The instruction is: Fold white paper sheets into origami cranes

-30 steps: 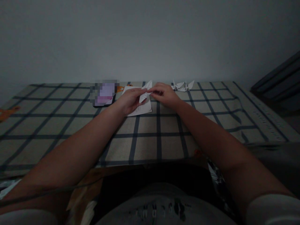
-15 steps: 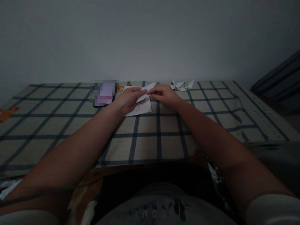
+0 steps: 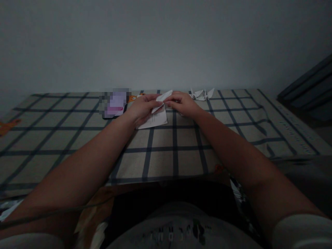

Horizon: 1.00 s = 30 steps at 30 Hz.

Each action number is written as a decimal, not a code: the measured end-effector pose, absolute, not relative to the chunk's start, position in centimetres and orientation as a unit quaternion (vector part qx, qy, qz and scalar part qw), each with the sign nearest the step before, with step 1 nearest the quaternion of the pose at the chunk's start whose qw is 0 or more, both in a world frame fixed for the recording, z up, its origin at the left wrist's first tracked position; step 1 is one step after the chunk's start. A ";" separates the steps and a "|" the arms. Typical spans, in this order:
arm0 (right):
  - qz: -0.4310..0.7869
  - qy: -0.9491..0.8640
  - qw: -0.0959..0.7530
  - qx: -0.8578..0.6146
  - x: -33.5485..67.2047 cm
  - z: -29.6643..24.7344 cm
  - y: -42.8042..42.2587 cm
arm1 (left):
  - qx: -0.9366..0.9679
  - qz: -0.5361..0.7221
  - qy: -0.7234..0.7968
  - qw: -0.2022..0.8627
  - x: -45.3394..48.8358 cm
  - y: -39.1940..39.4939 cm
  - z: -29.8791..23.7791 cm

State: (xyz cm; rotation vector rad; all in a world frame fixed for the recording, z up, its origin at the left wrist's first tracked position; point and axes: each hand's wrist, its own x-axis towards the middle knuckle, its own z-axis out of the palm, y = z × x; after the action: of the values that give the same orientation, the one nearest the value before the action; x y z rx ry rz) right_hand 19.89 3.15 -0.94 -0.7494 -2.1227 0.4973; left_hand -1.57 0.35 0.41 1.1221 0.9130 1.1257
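Between my two hands is a piece of folded white paper (image 3: 165, 97), narrow and slanting up to the right. My left hand (image 3: 144, 108) pinches its lower left side with thumb and fingers. From the right, my right hand (image 3: 183, 103) holds the paper's edge between thumb and fingertips. Beneath my left hand lies a flat sheet of printed paper (image 3: 157, 119) on the checked cloth. Behind my right hand stand folded paper cranes (image 3: 203, 94); their left part is partly hidden by that hand.
A phone (image 3: 115, 103) with a blurred, lit screen lies left of my hands. The checked tablecloth (image 3: 85, 138) covers the table up to the wall (image 3: 166, 45). A dark striped object (image 3: 308, 81) leans at the far right.
My right hand's fingers have shifted slightly along the folded paper, and the paper shows a smoother, more opened face. My left hand stays almost in place.
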 end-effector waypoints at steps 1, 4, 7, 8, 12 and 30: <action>0.209 -0.833 0.414 -0.301 19.8 -1.0 3.1 | 0.488 0.488 0.395 0.606 -1.5 0.3 0.4; 0.251 -0.813 0.426 -0.306 19.6 -0.8 2.8 | 0.492 0.500 0.395 0.594 -1.4 0.2 0.4; 0.288 -0.802 0.420 -0.311 19.5 -0.5 2.5 | 0.495 0.507 0.394 0.585 -1.2 0.2 0.3; 0.297 -0.798 0.419 -0.315 19.5 -0.4 2.3 | 0.496 0.506 0.397 0.583 -1.2 0.2 0.2; 0.319 -0.772 0.435 -0.336 19.1 -0.3 2.0 | 0.506 0.509 0.405 0.566 -1.2 0.4 0.0; 0.316 -0.753 0.455 -0.354 18.8 -0.9 2.4 | 0.512 0.508 0.388 0.573 -0.7 -0.6 0.2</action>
State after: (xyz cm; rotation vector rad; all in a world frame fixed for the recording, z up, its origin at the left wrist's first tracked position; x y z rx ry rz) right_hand 18.80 2.42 -0.91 -0.8743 -1.8577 0.7800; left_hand -0.70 -0.62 0.17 1.1998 0.9103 1.1915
